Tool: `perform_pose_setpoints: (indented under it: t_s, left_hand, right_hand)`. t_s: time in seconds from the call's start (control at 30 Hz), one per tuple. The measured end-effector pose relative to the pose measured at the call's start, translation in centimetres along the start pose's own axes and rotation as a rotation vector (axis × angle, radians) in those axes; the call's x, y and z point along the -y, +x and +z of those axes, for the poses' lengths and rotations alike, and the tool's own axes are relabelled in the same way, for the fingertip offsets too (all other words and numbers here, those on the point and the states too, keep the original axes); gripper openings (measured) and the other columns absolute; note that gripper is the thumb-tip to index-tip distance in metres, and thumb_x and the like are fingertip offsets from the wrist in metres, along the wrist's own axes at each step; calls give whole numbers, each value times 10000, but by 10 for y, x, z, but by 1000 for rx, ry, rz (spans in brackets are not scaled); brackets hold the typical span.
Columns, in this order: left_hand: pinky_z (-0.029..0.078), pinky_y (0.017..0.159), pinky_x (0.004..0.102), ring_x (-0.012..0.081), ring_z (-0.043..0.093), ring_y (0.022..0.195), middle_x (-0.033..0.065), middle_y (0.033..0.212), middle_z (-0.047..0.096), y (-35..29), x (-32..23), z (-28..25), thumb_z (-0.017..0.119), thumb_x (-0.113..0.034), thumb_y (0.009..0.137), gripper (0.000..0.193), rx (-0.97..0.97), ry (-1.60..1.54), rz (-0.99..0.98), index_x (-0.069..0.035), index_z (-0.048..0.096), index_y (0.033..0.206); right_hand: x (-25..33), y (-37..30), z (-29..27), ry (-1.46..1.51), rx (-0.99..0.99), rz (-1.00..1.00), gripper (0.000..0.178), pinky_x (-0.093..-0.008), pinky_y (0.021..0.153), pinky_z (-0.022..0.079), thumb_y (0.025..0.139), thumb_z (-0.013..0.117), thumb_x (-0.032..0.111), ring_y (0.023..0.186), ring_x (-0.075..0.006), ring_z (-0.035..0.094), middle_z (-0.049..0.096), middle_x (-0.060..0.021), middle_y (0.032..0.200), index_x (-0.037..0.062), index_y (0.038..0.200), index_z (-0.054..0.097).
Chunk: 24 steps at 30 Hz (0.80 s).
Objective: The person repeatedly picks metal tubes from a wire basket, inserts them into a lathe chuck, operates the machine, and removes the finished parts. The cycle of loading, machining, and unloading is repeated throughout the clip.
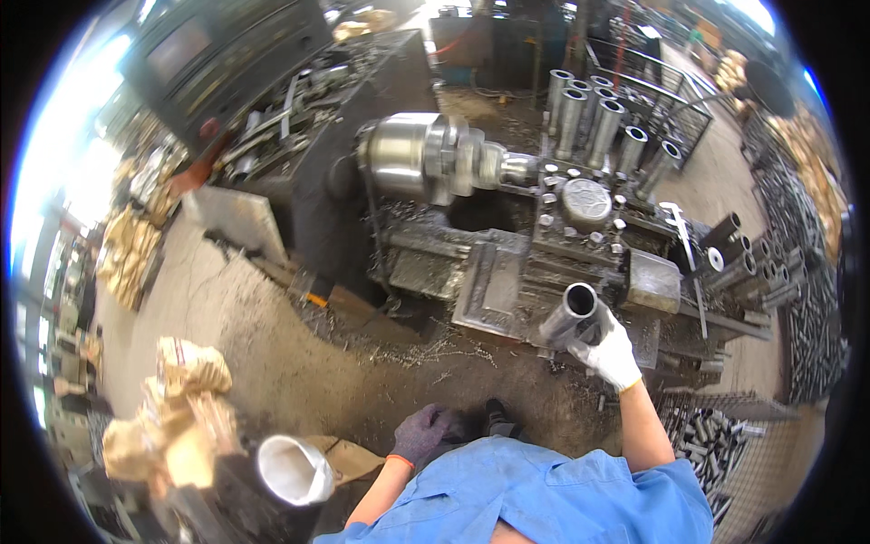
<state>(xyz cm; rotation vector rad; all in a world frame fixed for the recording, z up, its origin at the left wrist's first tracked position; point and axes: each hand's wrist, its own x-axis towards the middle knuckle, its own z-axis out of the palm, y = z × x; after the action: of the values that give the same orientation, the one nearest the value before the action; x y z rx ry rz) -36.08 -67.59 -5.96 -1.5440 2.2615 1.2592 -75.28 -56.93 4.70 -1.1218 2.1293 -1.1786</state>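
Observation:
My right hand, in a white glove, is wrapped round a short metal tube. The tube is tilted with its open end up, just in front of the lathe's carriage. In a dark grey-purple glove with an orange cuff, my left hand hangs low beside my leg; its fingers blend into the dark trousers. The lathe chuck and the stepped part ahead of it look smeared, as if turning. Right of them sits the tool post with several bolts round its round cap.
Several metal tubes stand upright behind the tool post. A long caliper lies at the carriage's right, near darker tubes. A wire basket holds small parts at lower right. A white bucket and brown sacks are at lower left.

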Motion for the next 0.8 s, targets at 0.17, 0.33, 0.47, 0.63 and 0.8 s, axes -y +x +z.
perform_pose_setpoints:
  t_s: [0.17, 0.33, 0.47, 0.63, 0.8]
  left_hand:
    - [551, 998, 479, 361, 708, 1188, 155, 1251, 752, -57, 32, 9, 610, -437, 978, 465, -241, 91, -61, -155, 704, 1336]
    - [549, 998, 483, 356, 700, 1202, 140, 1277, 743, -153, 90, 39, 595, -424, 983, 444, -425, -100, -240, -154, 701, 1319]
    - [544, 1010, 508, 367, 688, 1234, 138, 1342, 721, -255, 160, 91, 577, -510, 980, 515, -503, -260, -482, -190, 677, 1371]
    - [523, 1061, 505, 374, 677, 1269, 149, 1387, 709, -391, 224, 162, 585, -557, 962, 561, -694, -512, -864, -191, 691, 1373]
    - [521, 1061, 477, 376, 683, 1254, 176, 1328, 732, -489, 205, 242, 625, -558, 953, 565, -1164, -847, -1264, -177, 699, 1363]
  right_hand:
    - [12, 23, 50, -145, -141, -184, 349, -425, 771, 621, 839, 844, 318, 837, -354, 785, 794, -167, 909, 68, 1053, 726]
    - [66, -19, 154, 267, 477, -99, 342, -365, 864, 592, 938, 768, 273, 1020, -273, 693, 670, -182, 1067, -3, 1113, 666]
    - [138, -116, 263, -231, 809, -472, 326, -449, 829, 590, 891, 746, 393, 935, -373, 762, 775, -195, 985, 85, 997, 736]
    - [200, -258, 367, -247, 1399, -859, 529, -425, 957, 573, 852, 820, 421, 1093, -352, 725, 759, -161, 1164, 95, 1251, 700]
    - [244, -381, 431, -420, 1786, -1398, 623, -415, 964, 569, 848, 840, 425, 1086, -319, 717, 738, -155, 1183, 73, 1328, 656]
